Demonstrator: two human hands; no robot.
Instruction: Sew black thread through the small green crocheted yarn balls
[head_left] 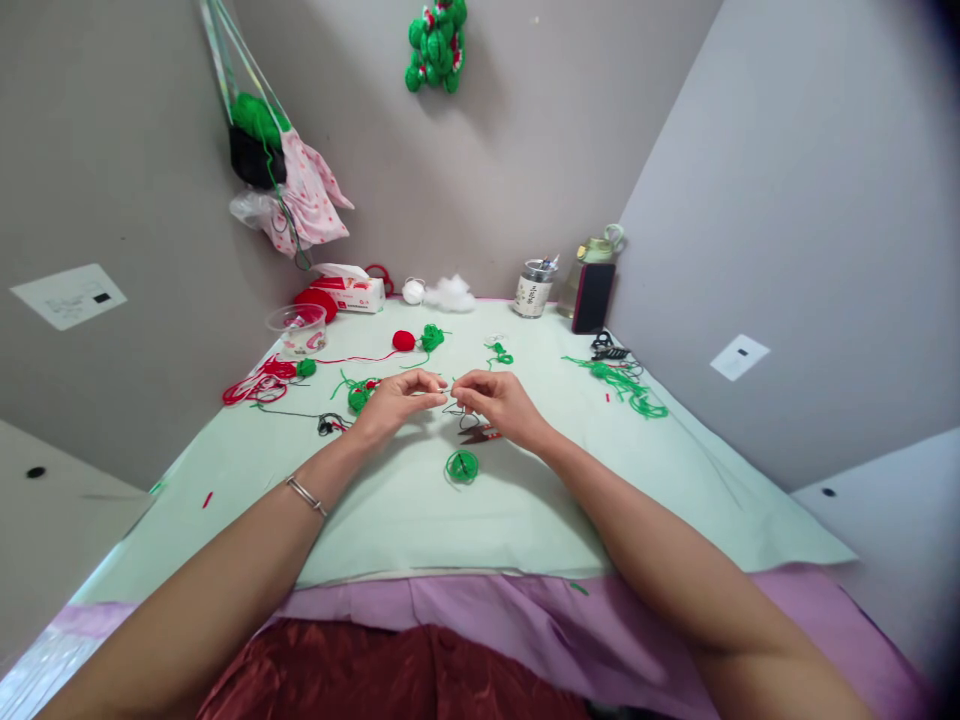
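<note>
My left hand (pixel 403 402) and my right hand (pixel 499 402) meet above the middle of the table, fingertips pinched close together. A thin, pale, needle-like piece (pixel 442 389) shows at the left fingertips; it is too small to make out surely. Dark thread (pixel 452 409) hangs in loops from the right fingertips. Below the right hand lie thread snips (pixel 478 436) with orange on the handles. A coil of green yarn (pixel 462 466) rests nearer me. Partly behind my left hand is a green and red crocheted piece (pixel 361 396), with dark and red yarn ends (pixel 331 424) beside the wrist.
At the left are red yarn strands (pixel 259 385) and a clear tub (pixel 300 335). A red ball (pixel 403 341) and green bundle (pixel 432 338) lie farther back. Along the back stand a tissue pack (pixel 352 293), pen tin (pixel 533 290) and phone (pixel 593 298). Green strands (pixel 626 385) spread right.
</note>
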